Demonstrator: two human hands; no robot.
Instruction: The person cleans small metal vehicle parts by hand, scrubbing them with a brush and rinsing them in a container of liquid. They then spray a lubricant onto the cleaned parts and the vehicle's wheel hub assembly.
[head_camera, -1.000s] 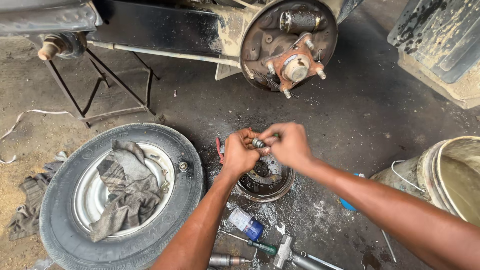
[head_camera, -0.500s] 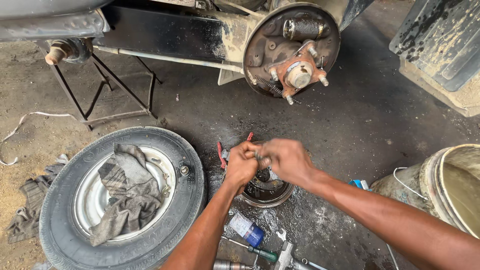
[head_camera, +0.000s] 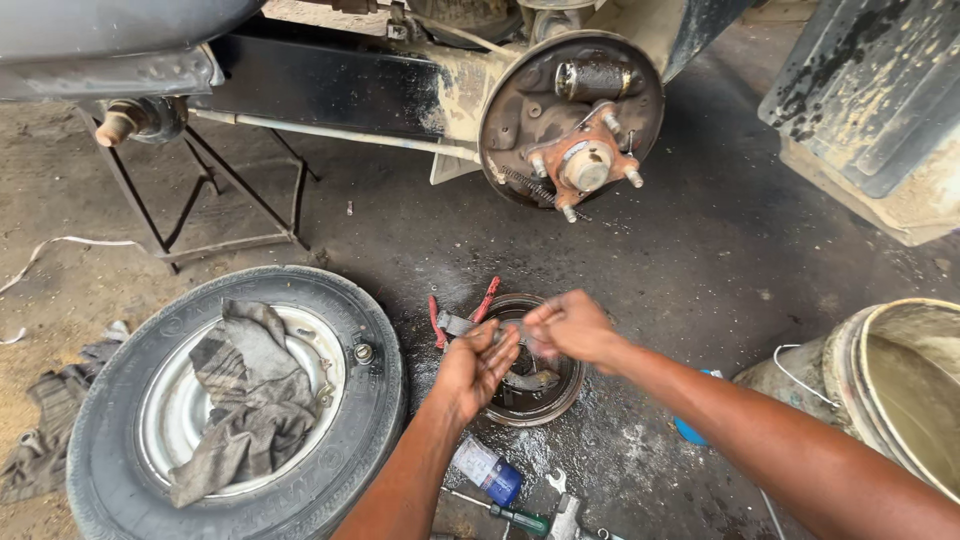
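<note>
Oil-stained concrete workshop floor (head_camera: 720, 250) beneath a raised vehicle, its bare wheel hub (head_camera: 585, 165) exposed. Brake drum (head_camera: 560, 395) lies open side up on the floor, wet inside, holding a small metal part. Left hand (head_camera: 475, 365) and right hand (head_camera: 570, 325) meet over it, fingers pinched on something too small to identify. Wheel (head_camera: 330, 300) with grey rag (head_camera: 245, 390) just left; bucket (head_camera: 880, 350) right; bare floor beyond.

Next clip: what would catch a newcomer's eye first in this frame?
The two hands meeting mid-frame, left hand and right hand, working close together over a round brake drum lying on the oily floor. Above them, the bare wheel hub with its studs sticks out from the vehicle. At lower left lies a removed wheel with a grey rag draped across its rim.
</note>
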